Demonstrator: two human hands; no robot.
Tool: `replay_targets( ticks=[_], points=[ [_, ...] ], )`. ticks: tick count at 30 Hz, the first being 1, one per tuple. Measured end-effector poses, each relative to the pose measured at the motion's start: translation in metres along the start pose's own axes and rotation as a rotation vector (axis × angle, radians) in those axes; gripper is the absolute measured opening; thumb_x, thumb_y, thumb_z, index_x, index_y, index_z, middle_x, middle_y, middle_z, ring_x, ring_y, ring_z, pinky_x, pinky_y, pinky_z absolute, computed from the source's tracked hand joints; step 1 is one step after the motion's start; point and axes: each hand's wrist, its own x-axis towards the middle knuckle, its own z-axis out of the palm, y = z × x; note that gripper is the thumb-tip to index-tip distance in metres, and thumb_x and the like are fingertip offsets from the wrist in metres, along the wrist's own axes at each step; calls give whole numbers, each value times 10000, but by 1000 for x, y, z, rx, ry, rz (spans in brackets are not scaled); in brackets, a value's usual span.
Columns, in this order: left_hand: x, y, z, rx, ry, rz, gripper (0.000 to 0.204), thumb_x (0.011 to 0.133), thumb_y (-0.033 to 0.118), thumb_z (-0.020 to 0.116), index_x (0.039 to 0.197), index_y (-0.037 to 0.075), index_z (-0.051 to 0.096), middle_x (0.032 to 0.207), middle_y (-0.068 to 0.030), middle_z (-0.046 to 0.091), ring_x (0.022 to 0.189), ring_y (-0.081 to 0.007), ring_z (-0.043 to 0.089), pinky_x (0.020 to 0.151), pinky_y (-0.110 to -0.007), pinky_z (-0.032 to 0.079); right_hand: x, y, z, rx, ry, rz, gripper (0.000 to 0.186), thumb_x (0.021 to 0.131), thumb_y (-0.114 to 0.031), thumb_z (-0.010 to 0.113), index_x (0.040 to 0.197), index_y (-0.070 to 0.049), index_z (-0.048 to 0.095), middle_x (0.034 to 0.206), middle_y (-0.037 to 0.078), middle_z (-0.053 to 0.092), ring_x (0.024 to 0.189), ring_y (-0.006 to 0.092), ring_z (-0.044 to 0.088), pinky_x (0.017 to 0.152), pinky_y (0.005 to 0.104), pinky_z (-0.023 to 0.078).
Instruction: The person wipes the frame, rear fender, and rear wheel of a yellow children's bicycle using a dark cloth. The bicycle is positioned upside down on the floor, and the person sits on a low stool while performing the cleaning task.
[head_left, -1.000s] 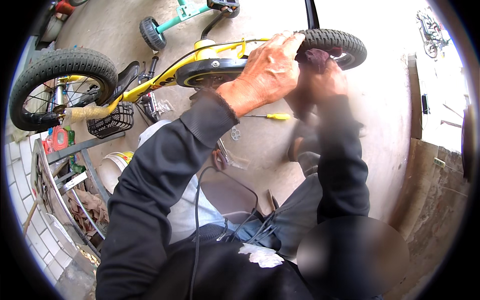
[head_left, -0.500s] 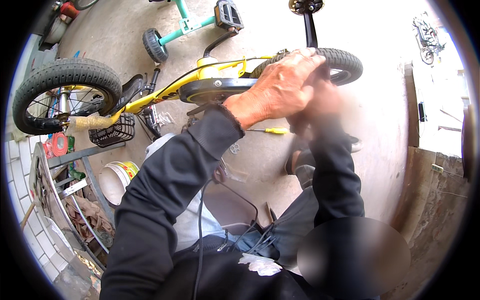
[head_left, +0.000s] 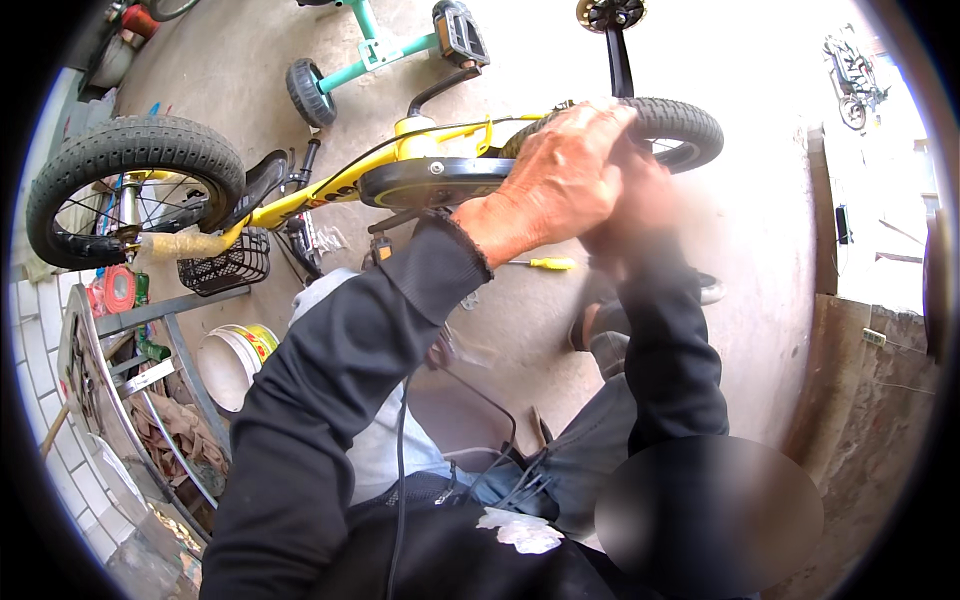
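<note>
A small yellow bicycle (head_left: 375,158) stands upside down in front of me, its front wheel (head_left: 62,165) at the left. A black chain guard (head_left: 435,183) runs along the near side to the rear wheel (head_left: 690,120). Over the near side of that wheel lies my left hand (head_left: 555,180), its fingers pressed together and bent; whatever they grip is hidden. My right hand (head_left: 645,205) is close against it at the wheel's near side, smeared, so its fingers cannot be made out. A yellow-handled screwdriver (head_left: 553,264) lies on the floor below the hands.
A teal frame with a small black wheel (head_left: 311,92) stands beyond the bicycle. To the left are a black basket (head_left: 225,264), a white bucket (head_left: 222,368) and a metal frame (head_left: 185,305). A worn wall (head_left: 850,400) rises at the right.
Both hands stay at the rear wheel; my left hand has shifted very slightly left. The bicycle has hardly moved.
</note>
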Motion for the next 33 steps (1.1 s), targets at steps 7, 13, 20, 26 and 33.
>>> replay_targets(
  ticks=[7,13,20,26,33],
  points=[
    [-11,-4,-4,137,-58,-181,488,797,73,562,1272,-24,511,1211,-232,565,1105,-389,569,980,-430,455,-4,-11,-3,-135,104,-169,445,821,-174,612,1251,-75,554,1213,170,600,1087,355,585,936,428,472],
    [1,4,-2,21,-18,-31,512,789,91,551,1287,-21,513,1241,-249,564,1164,-395,545,1025,-419,431,8,5,-3,-79,-79,51,415,815,-249,639,1184,-60,625,1211,170,609,1171,353,545,984,432,455],
    [-6,-13,-16,122,-107,-293,516,788,125,530,1285,-10,503,1096,-273,610,1013,-421,595,914,-451,478,1,-6,-23,2,-86,166,420,869,-221,594,1270,-99,573,1256,176,586,1166,345,561,980,436,452],
    [5,-6,-25,-60,-206,-289,565,809,80,517,1366,10,448,1151,-227,636,1091,-332,612,972,-375,459,-9,-17,-14,-120,-57,73,484,803,-187,641,1279,-120,587,1302,156,552,1208,366,506,1016,438,440],
    [7,-25,-32,-245,-156,-394,598,842,-3,527,1419,-37,371,1383,-222,493,1312,-272,462,1084,-343,381,17,0,-26,7,-233,307,354,831,-198,597,1164,-93,656,1199,177,615,1147,344,570,988,426,449]
  ],
)
